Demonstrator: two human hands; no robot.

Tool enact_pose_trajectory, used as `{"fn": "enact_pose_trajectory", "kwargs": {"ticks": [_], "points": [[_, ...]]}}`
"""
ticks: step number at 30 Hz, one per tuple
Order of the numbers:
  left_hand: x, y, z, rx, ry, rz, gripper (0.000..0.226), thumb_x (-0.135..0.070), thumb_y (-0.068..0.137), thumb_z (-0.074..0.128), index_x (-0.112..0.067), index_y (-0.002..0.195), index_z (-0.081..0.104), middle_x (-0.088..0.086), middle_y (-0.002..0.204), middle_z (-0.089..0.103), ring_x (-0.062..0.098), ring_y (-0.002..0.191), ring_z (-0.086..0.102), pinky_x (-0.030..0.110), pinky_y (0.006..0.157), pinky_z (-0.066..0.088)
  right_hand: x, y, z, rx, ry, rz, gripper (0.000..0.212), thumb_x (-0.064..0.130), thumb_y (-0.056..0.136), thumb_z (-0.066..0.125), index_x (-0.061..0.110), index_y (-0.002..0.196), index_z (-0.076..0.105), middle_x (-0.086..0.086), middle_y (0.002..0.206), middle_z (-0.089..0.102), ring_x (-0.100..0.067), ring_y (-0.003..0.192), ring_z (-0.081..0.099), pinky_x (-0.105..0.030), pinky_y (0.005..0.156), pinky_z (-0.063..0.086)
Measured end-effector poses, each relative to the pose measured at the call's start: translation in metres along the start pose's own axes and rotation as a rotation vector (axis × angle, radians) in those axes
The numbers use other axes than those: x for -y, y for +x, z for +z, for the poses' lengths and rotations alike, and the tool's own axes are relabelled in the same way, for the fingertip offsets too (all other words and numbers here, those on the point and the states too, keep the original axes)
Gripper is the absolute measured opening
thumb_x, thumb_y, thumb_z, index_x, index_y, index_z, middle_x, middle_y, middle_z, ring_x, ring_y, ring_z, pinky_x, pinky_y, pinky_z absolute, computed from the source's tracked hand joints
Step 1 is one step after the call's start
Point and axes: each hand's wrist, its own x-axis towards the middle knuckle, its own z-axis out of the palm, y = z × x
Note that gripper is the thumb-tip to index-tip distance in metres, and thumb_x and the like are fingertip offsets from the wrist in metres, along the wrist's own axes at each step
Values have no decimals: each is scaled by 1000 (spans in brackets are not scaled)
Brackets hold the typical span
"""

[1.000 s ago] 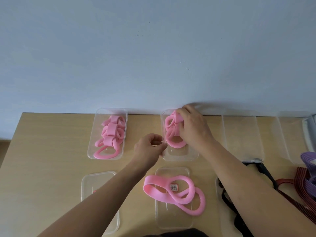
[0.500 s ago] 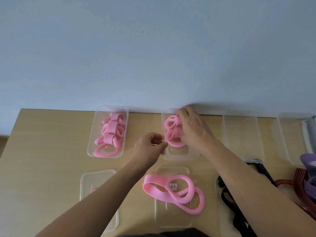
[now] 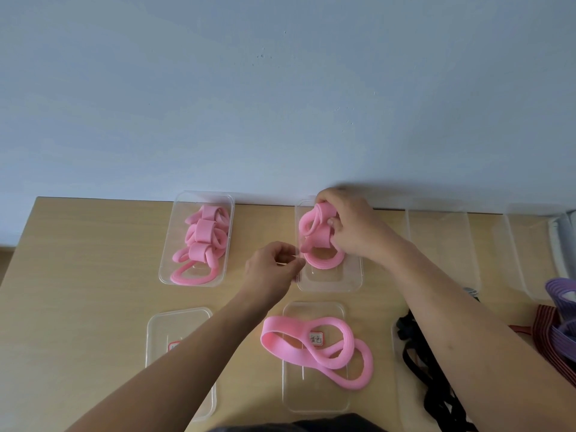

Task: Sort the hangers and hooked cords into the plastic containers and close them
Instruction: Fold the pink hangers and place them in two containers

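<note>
While the right hand curls its fingers round a folded pink band, the left hand pinches the rim of the clear container beside them; fingertips partly hidden.

The table is bare at the left. The wall stands just behind its far edge. The left hand, pinching the middle box at its rim, narrows the strip between it and the left box. The right hand, gripping a band, covers the middle box's far half. Cords and straps crowd the right.
</note>
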Motion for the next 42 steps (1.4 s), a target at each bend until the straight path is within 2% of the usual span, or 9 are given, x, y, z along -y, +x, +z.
{"fn": "enact_pose_trajectory", "kwargs": {"ticks": [2, 9, 14, 17, 20, 24, 30, 37, 42], "points": [[1, 0, 0, -5, 0, -4, 11, -17, 91, 78, -16, 101, 74, -1, 82, 74, 25, 86, 74, 50, 92, 59, 1, 1, -2, -69, 61, -3, 40, -8, 80, 54, 17, 112, 59, 1, 104, 58, -15, 85, 51, -9, 66, 37], [3, 1, 0, -17, 16, 33, 15, -16, 90, 78, -18, 104, 73, -5, 86, 73, 19, 76, 72, 38, 79, 57, 1, -12, 3, -224, 38, -85, 43, -13, 72, 56, 13, 106, 63, -3, 102, 61, -19, 86, 53, -28, 74, 41], [4, 1, 3, -33, 54, 79, 19, -17, 89, 78, -21, 106, 70, -6, 92, 73, 6, 66, 70, 26, 68, 50, 3, -18, -3, -392, 14, -137, 45, -18, 71, 56, 9, 107, 63, -4, 104, 62, -6, 87, 45, -11, 75, 35], [3, -1, 6, -100, 197, 194, 33, -19, 87, 80, -21, 116, 67, -6, 110, 69, 9, 85, 68, 21, 75, 48, 6, -25, -10, -544, 44, -140, 47, -21, 72, 55, 4, 112, 64, -9, 110, 63, -8, 95, 52, -3, 84, 35], [-4, 2, 9, -237, 433, 499, 43, -12, 82, 82, -11, 123, 69, 7, 124, 66, 29, 109, 62, 33, 95, 46, 4, -37, -17, -644, 85, -116, 50, -23, 72, 55, 2, 114, 65, -9, 109, 64, -7, 96, 55, -11, 84, 44], [-29, 32, 11, -218, 718, 848, 34, 1, 79, 77, -4, 113, 76, 15, 108, 74, 42, 100, 64, 44, 88, 53, -1, -59, -20, -648, 140, -56, 46, -20, 76, 59, 1, 116, 64, -8, 111, 65, -19, 97, 63, -33, 84, 55], [-59, 64, 25, -61, 1261, 837, 28, -13, 86, 54, -23, 109, 68, -6, 98, 70, 27, 99, 53, 36, 85, 31, -3, -82, -10, -616, 239, 13, 41, -15, 79, 64, 3, 116, 63, -5, 110, 64, -24, 97, 64, -48, 81, 56], [-52, 64, 33, -14, 1255, 852, 28, -27, 92, 66, -22, 119, 62, -2, 111, 64, 26, 106, 53, 34, 82, 37, -2, -91, -8, -644, 322, 24, 39, -15, 80, 64, 3, 115, 63, -1, 107, 62, -25, 97, 64, -48, 80, 56], [-50, 63, 31, 31, 1271, 868, 7, -25, 90, 65, -23, 96, 68, -8, 91, 69, 23, 99, 53, 34, 81, 33, -4, -94, -7, -650, 369, 46, 40, -17, 80, 64, 2, 115, 63, -5, 108, 64, -27, 101, 65, -49, 82, 57]]}}
